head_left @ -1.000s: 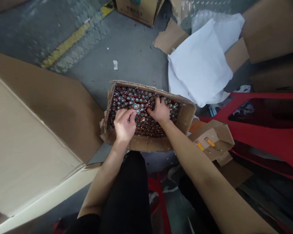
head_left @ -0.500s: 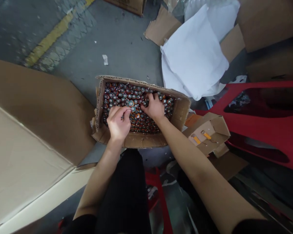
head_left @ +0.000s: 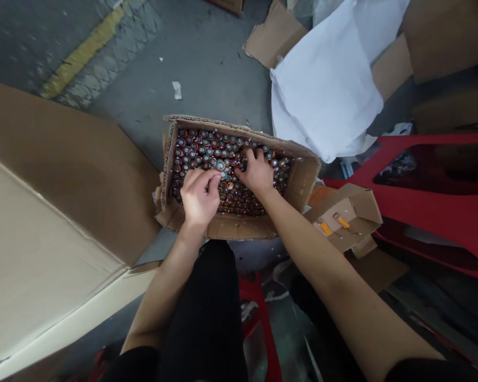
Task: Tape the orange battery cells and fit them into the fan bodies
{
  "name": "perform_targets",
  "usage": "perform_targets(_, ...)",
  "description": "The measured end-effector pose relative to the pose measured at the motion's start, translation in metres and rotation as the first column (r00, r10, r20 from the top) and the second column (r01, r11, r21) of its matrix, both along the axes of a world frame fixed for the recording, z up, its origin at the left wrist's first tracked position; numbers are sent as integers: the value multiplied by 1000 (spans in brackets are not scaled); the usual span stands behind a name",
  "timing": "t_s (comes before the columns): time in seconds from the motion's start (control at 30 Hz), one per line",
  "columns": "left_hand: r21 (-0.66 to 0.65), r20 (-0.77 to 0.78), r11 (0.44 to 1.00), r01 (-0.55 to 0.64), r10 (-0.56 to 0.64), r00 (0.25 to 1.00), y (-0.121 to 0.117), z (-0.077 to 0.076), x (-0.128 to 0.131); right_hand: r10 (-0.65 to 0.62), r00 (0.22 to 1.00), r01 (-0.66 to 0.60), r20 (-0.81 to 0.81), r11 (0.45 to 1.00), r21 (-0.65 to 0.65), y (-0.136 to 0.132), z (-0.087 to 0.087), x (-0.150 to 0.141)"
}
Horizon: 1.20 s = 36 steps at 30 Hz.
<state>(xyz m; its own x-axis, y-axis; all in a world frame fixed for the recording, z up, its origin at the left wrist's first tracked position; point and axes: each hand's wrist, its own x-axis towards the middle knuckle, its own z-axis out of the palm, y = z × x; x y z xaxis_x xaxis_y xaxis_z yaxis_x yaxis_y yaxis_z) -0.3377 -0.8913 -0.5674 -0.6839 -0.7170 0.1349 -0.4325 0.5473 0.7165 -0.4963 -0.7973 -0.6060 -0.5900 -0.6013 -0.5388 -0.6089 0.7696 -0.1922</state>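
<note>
An open cardboard box (head_left: 239,231) stands in front of me, packed with small round-ended cylinders (head_left: 207,151) that look like battery cells. My left hand (head_left: 200,196) is over the box's left half, thumb and forefinger pinched together. Just beyond its fingertips shows a teal-ended cell (head_left: 220,165), higher than those around it; what the pinch holds, I cannot make out. My right hand (head_left: 257,172) reaches down among the cells right of the middle. Its thumb and fingers are apart, and the fingertips are partly hidden between cells.
A large cardboard carton (head_left: 63,175) stands close on the left. White sheeting (head_left: 326,85) lies beyond the box at the right. A small box (head_left: 350,217) with two orange-wrapped pieces sits beside a red frame (head_left: 434,180). Paper scraps (head_left: 177,90) lie on the floor.
The whole view has shifted slightly, so the box appears a little further right and higher. Both hands keep nearly the same places over the cells; the left pinch stays closed.
</note>
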Motion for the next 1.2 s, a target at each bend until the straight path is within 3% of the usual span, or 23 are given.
perform_targets(0.3,26,23,1000,8,-9,1000,0,0,-1,5,1000,-5,-11,1000,-5,1,0,0)
perform_targets(0.43,22,1,1000,11,-11,1000,1,-1,-1,38,999,-37,-18,998,48,0,2,-1)
perform_targets(0.73,19,-34,998,57,-56,998,3,-3,-1,-22,997,10,71,987,160,-18,8,-16)
perform_targets(0.87,-9,-70,998,66,-66,995,4,-5,-2,31,989,-52,146,988,145,-21,5,-28)
perform_targets(1.0,-14,-54,997,82,-83,995,6,-6,-4,8,990,-28,138,990,139,-21,-1,-28)
perform_targets(1.2,2,6,997,76,-76,997,4,-2,-4,175,978,-183,110,981,67,-9,-3,-34)
